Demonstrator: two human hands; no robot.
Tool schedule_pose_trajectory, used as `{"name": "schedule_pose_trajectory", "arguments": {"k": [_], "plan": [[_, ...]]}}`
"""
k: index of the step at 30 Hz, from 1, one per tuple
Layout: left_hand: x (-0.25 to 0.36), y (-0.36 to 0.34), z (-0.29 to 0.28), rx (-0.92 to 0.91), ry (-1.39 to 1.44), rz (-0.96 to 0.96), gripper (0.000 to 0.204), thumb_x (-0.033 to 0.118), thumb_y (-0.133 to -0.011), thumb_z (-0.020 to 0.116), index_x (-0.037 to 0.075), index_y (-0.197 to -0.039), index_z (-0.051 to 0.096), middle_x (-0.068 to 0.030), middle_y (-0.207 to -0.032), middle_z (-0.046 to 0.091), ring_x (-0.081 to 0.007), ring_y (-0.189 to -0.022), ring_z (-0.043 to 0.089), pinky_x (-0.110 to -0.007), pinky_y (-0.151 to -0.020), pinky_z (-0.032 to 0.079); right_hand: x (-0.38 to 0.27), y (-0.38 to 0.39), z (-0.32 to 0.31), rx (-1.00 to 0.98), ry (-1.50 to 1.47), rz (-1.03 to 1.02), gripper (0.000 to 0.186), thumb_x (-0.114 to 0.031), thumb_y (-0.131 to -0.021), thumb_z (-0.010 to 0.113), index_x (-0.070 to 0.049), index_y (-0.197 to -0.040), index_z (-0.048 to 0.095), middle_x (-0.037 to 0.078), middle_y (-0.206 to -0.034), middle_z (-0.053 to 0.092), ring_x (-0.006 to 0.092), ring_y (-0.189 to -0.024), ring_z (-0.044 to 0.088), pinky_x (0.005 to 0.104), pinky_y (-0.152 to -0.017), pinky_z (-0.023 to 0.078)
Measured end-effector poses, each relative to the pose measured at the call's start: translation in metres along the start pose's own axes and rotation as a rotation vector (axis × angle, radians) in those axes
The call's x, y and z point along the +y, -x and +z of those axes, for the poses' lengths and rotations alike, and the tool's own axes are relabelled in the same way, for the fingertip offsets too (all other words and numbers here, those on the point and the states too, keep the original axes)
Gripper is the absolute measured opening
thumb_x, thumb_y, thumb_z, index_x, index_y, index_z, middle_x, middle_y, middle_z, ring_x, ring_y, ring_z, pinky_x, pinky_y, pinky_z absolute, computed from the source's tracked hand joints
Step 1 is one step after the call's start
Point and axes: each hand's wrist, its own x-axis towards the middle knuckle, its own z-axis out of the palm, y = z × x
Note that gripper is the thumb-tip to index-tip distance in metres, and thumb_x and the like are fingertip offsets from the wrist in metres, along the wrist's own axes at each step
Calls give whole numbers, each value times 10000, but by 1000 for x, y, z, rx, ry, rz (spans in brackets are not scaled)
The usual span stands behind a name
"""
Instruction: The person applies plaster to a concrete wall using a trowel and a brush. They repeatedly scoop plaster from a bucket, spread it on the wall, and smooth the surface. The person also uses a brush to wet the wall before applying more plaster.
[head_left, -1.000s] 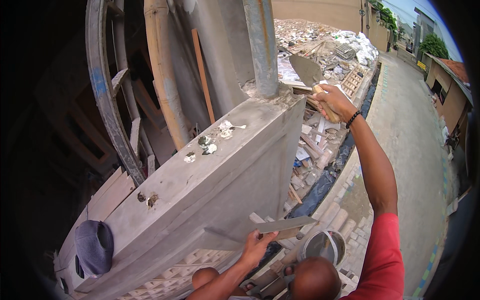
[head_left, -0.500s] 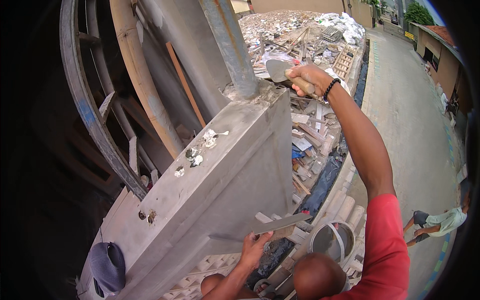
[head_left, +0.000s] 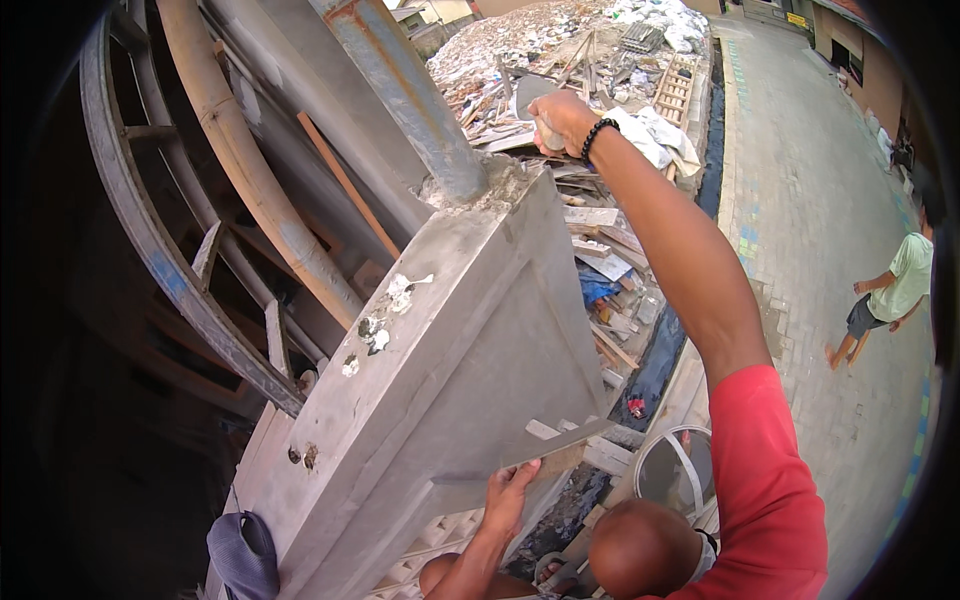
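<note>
My right hand (head_left: 566, 116), with a black bead bracelet at the wrist, is raised and closed around the wooden handle of a trowel (head_left: 531, 94). Its grey blade points up, beyond the far end of a smooth grey plastered wall (head_left: 400, 365). Low in the view, my left hand (head_left: 510, 494) grips a long, thin, flat grey board (head_left: 562, 440) beside the wall's right face. Dark holes and white paste smears (head_left: 400, 293) mark the wall top. A rusty metal post (head_left: 410, 100) rises from rough mortar at the far end.
A dark cap (head_left: 243, 552) rests at the wall's near end. To the left lean a curved metal ladder-like frame (head_left: 150, 250) and a bamboo pole (head_left: 240, 165). Rubble (head_left: 560, 45), a dark ditch (head_left: 655, 345) and a bucket (head_left: 690, 460) lie right. A person (head_left: 890, 285) walks on the paved road.
The view has shifted, and the trowel now appears farther left with its blade turned more upright. My left hand still holds the board. The person on the road appears higher in the picture.
</note>
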Motion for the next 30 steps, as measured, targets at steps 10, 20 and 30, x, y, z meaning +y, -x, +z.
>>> {"name": "schedule_pose_trajectory", "arguments": {"k": [10,20,30], "plan": [[-3,0,2,20,6,-23,329,249,-841,684,-2,-1050,645,-53,-996,643,-127,-960,538,-292,-900,370,15,-3,18,-224,210,-6,180,-155,-852,543,21,-817,522,100,-601,547,187,-456,548,343,-346,452],[-5,5,-2,70,23,-42,340,275,-838,679,-3,-1026,621,-52,-989,629,-126,-944,513,-297,-889,338,8,11,58,-370,368,83,212,-214,-835,624,-72,-991,605,116,-843,643,218,-619,623,369,-430,528],[-9,-8,6,6,-35,-69,339,283,-834,679,2,-1015,622,-55,-1001,626,-128,-977,515,-294,-917,330,20,-35,24,-228,113,56,187,-229,-855,518,-48,-857,564,111,-694,574,225,-535,585,435,-446,467]]}}
